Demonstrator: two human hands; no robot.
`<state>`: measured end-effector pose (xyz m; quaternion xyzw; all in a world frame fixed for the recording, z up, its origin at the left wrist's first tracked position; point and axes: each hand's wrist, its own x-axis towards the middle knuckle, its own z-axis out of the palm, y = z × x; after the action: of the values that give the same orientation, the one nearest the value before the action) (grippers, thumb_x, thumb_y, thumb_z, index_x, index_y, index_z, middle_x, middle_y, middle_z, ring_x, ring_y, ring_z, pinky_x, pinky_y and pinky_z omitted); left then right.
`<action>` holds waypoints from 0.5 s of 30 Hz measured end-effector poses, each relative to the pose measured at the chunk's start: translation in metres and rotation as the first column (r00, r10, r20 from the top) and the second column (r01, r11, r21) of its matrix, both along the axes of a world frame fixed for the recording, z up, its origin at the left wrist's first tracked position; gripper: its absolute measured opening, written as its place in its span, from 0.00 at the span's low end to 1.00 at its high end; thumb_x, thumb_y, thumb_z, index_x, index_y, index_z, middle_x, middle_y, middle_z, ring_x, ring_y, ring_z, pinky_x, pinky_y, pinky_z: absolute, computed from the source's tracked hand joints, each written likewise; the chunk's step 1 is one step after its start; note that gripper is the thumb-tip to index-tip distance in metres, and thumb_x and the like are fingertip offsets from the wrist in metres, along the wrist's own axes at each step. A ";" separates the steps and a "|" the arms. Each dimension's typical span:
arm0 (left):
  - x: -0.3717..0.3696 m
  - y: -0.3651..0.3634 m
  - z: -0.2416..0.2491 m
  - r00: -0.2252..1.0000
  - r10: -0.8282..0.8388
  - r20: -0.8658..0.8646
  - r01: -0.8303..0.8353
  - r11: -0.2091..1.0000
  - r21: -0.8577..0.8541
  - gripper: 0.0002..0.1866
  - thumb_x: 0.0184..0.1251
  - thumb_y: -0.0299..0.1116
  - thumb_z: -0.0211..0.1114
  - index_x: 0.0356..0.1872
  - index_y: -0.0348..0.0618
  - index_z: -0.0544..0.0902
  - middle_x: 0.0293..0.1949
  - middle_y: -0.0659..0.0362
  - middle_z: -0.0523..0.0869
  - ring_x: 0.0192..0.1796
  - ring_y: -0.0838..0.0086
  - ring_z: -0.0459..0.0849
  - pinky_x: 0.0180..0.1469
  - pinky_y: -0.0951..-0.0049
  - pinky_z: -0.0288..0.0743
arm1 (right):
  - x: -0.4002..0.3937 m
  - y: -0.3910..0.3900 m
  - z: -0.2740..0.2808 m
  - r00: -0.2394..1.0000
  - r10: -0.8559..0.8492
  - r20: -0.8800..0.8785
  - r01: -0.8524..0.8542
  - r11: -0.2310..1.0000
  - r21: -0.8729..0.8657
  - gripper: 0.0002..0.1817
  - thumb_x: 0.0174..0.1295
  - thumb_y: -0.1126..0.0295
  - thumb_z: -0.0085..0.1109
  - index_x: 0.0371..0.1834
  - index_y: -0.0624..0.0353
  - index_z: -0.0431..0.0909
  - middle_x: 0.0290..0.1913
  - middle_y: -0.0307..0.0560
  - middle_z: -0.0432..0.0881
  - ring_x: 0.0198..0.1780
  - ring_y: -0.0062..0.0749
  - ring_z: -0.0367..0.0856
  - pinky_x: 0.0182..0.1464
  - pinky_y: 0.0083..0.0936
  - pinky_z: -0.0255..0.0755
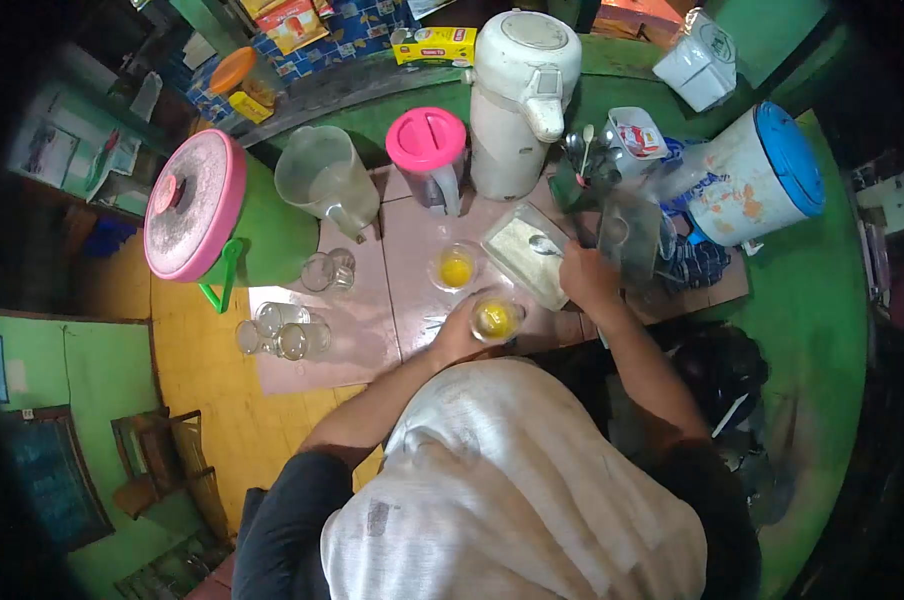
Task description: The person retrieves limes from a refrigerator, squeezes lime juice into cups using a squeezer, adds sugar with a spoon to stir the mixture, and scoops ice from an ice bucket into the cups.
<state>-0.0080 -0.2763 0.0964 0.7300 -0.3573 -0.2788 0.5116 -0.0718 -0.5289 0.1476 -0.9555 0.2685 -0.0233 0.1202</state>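
Note:
My left hand (459,335) is wrapped around a glass with yellow liquid (496,319) near the front edge of the counter (362,340). My right hand (584,275) holds a metal spoon (545,245), whose bowl sits over a clear rectangular container of white powder (517,258). A second glass with yellow liquid (456,269) stands just behind and left of the first one, untouched.
A white pump thermos (522,100), a pink-lidded jug (430,150) and a clear pitcher (324,180) stand at the back. A green bucket with a pink lid (197,205) is at the left, with empty glasses (282,332) nearby. A white and blue cooler (752,175) is at the right.

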 end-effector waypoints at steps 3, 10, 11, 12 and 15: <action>-0.005 0.021 0.028 0.907 0.035 -0.420 -0.091 0.989 -0.114 0.38 0.52 0.33 0.79 0.64 0.37 0.71 0.58 0.52 0.80 0.61 0.66 0.79 0.66 0.67 0.71 | 0.015 -0.002 -0.043 0.990 0.119 -0.070 -0.113 0.990 0.087 0.09 0.55 0.69 0.57 0.33 0.62 0.80 0.34 0.61 0.85 0.39 0.58 0.85 0.42 0.52 0.77; 0.021 0.089 -0.005 0.939 0.345 -0.014 -0.342 0.934 0.106 0.32 0.51 0.30 0.79 0.58 0.38 0.75 0.52 0.54 0.84 0.55 0.68 0.83 0.58 0.65 0.77 | 0.012 -0.025 -0.048 0.999 0.037 -0.025 -0.030 0.964 0.264 0.09 0.54 0.67 0.59 0.31 0.61 0.80 0.35 0.61 0.84 0.41 0.60 0.82 0.40 0.47 0.76; 0.019 0.097 0.009 0.898 0.438 0.040 -0.440 0.891 0.115 0.32 0.51 0.28 0.79 0.58 0.38 0.74 0.48 0.55 0.86 0.51 0.67 0.85 0.55 0.66 0.78 | 0.007 -0.032 -0.049 0.996 0.067 0.062 -0.080 0.970 0.231 0.07 0.54 0.69 0.58 0.30 0.62 0.80 0.31 0.59 0.83 0.36 0.55 0.83 0.36 0.43 0.75; 0.023 0.100 0.002 0.895 0.445 0.038 -0.446 0.888 0.113 0.32 0.51 0.28 0.79 0.58 0.38 0.74 0.48 0.55 0.86 0.51 0.67 0.85 0.55 0.66 0.78 | 0.004 -0.038 -0.048 0.984 0.098 0.149 -0.126 0.973 0.193 0.06 0.55 0.71 0.58 0.29 0.63 0.80 0.27 0.57 0.83 0.30 0.50 0.84 0.31 0.40 0.74; 0.033 0.109 -0.010 0.794 0.591 -0.144 -0.599 0.801 -0.012 0.31 0.52 0.25 0.77 0.58 0.37 0.73 0.48 0.53 0.85 0.52 0.67 0.84 0.56 0.67 0.78 | -0.004 -0.045 -0.040 0.983 -0.149 0.104 0.071 0.839 0.539 0.09 0.52 0.69 0.58 0.27 0.66 0.80 0.28 0.60 0.83 0.30 0.55 0.82 0.34 0.43 0.73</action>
<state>0.0246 -0.1669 0.0868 0.7701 -0.0826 -0.1418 0.6164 -0.0759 -0.5736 0.1075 -0.8634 0.3096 -0.0224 0.3978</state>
